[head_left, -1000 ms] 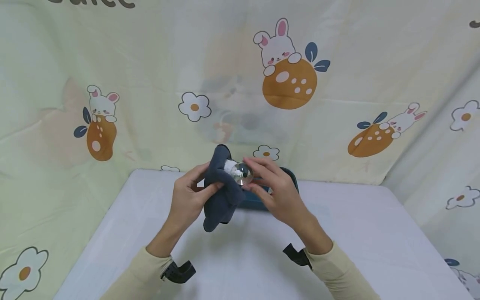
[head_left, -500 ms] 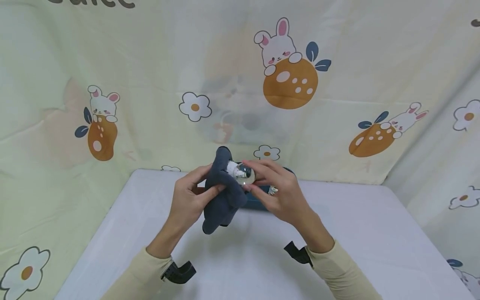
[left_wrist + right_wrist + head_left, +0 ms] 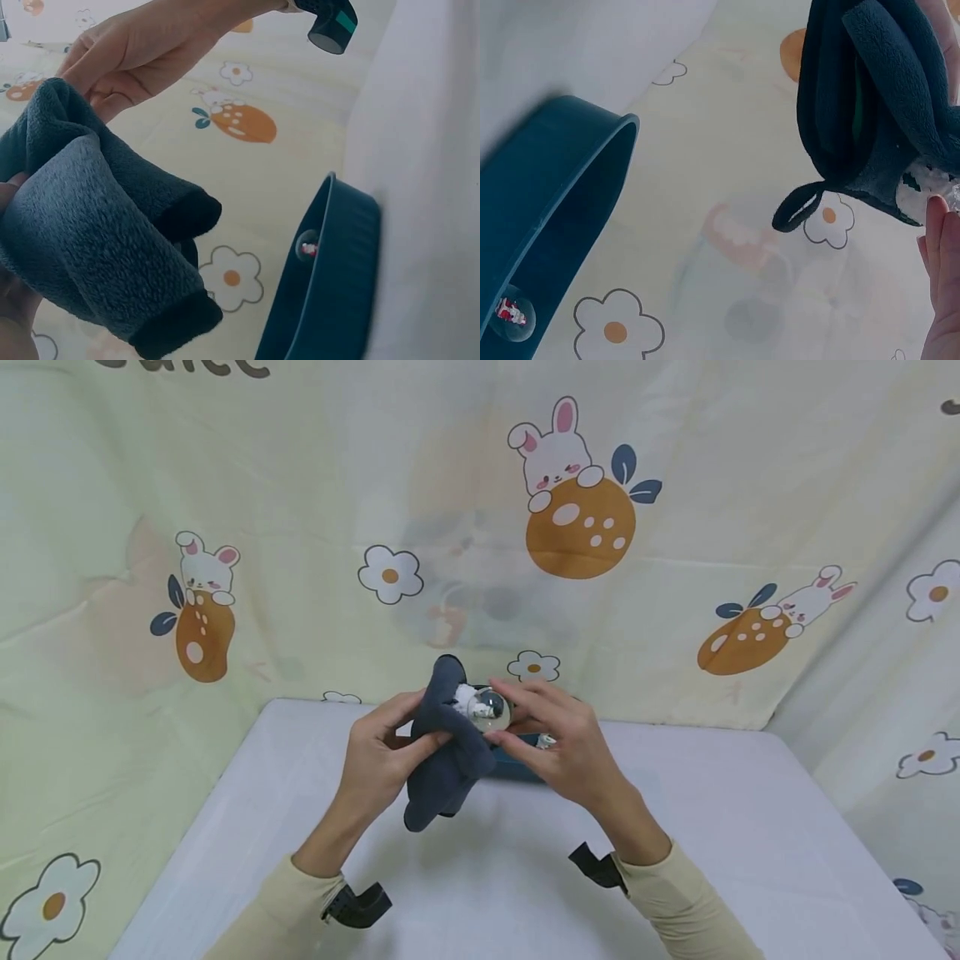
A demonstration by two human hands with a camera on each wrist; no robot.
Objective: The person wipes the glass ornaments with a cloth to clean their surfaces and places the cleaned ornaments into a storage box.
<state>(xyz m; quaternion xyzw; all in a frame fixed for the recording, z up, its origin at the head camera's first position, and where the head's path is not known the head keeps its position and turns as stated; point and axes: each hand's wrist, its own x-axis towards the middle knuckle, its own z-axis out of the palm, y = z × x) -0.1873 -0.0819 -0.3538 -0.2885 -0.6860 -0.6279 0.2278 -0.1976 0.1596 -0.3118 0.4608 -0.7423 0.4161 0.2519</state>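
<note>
In the head view, my left hand [image 3: 381, 752] grips a folded dark grey-blue cloth [image 3: 442, 777] between thumb and fingers. Against the cloth sits a small snow globe [image 3: 491, 714], its white base partly wrapped and its clear ball pointing right. My right hand [image 3: 564, 739] pinches the ball with thumb and fingertips. The right wrist view shows the cloth's hanging loop [image 3: 799, 206] and the white base [image 3: 919, 187] beside my right fingers, with the ball mostly out of frame. Plush folds of the cloth [image 3: 90, 225] hide most of my left hand in the left wrist view.
Behind the hands a dark blue tray [image 3: 517, 768] stands on the white-covered table [image 3: 480, 877]. Inside it lies another snow globe with a red and white figure [image 3: 512, 313]. A printed curtain [image 3: 315, 610] hangs at the back.
The cloth and snow globe have shifted slightly right and down, with the right hand moving a little to the right. Both hands keep their hold.
</note>
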